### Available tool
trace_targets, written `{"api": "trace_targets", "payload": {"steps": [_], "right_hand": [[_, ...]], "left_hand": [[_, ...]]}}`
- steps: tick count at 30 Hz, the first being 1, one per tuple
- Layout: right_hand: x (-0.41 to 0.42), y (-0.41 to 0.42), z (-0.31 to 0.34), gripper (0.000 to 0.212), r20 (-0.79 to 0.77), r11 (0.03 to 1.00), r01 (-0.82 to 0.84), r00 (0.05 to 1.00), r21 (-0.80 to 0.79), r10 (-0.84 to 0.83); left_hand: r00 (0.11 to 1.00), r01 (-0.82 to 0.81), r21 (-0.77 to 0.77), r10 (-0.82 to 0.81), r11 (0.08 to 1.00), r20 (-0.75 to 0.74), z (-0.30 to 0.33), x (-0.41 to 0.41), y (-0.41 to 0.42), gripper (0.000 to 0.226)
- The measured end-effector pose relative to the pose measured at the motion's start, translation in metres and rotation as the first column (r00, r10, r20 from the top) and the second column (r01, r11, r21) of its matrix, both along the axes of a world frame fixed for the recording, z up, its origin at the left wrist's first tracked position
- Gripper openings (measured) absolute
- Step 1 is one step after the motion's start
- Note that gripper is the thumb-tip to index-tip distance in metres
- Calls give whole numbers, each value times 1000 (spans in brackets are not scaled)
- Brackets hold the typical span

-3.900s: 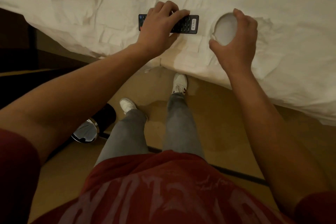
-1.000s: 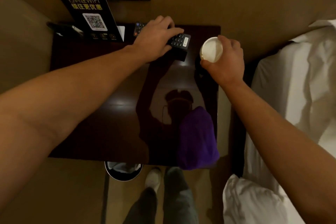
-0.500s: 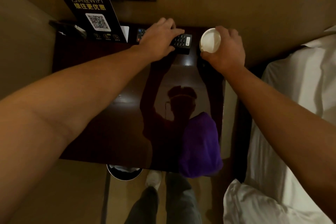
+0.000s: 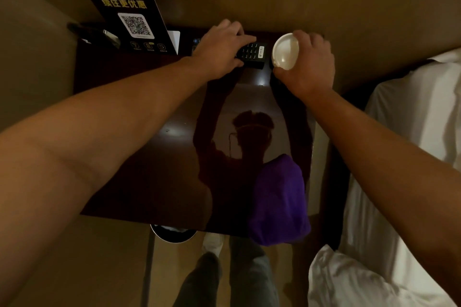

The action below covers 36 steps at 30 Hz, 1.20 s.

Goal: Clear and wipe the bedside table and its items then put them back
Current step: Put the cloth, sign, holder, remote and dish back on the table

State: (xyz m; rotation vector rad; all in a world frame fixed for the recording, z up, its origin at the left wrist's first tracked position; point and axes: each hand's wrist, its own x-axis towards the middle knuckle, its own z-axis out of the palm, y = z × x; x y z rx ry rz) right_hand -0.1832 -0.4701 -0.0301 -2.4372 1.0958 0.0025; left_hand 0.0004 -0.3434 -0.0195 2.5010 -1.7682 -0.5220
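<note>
left hand (image 4: 219, 51) grips the stiff, light remote (image 4: 252, 55) at the surface's (image 4: 154, 147) back edge; right hand (image 4: 308, 67) curls round a white dish (image 4: 285, 51), probably fragile, best held by its rim.

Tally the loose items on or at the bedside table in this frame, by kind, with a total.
Remote control, under the left hand: 1
White cup, held in the right hand: 1
Purple cloth: 1
WiFi QR sign: 1
Dark item behind the sign, too dim to identify: 1
Total: 5
</note>
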Motion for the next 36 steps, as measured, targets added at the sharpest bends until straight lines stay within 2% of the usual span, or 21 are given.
{"api": "trace_targets", "payload": {"steps": [12, 25, 31, 36], "right_hand": [[2, 1, 2, 85, -48, 1000, -4, 999, -17, 3], [-6, 1, 7, 94, -32, 1000, -14, 999, 25, 14], [-7, 6, 14, 89, -18, 998, 7, 1000, -60, -8], [-6, 14, 20, 85, 20, 997, 5, 1000, -82, -3]], "left_hand": [[994, -58, 20, 59, 998, -95, -1, 5, -2, 71], [999, -18, 45, 19, 999, -32, 1, 4, -3, 69], [998, -43, -32, 42, 999, -39, -1, 4, 14, 72], [995, -101, -161, 96, 982, -41, 6, 2, 24, 69]]}}
